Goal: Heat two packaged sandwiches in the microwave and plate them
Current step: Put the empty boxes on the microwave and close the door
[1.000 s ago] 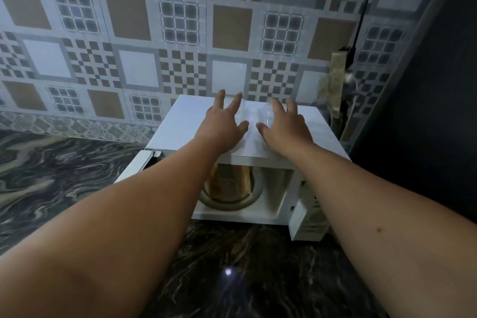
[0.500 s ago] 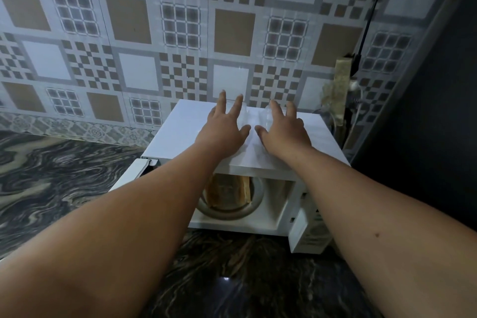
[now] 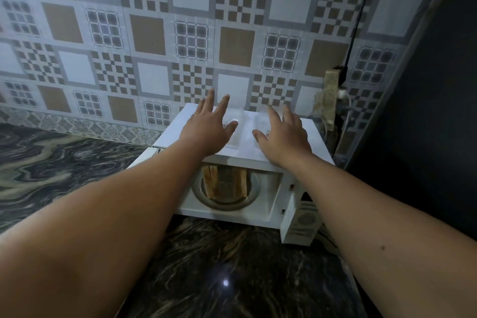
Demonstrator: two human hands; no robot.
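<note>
Filling the lower view, a dark marbled countertop (image 3: 64,162) carried a white microwave (image 3: 304,137) at its back right corner, against the tiled wall (image 3: 154,33). Its door (image 3: 140,160) hung open to the left. Two sandwiches (image 3: 224,184) stood side by side on the glass turntable (image 3: 254,183) inside. Clear plastic packaging (image 3: 245,131) lay on the microwave's top, between the left hand (image 3: 206,131) and right hand (image 3: 284,137), both with fingers spread straight, gripping nothing.
</note>
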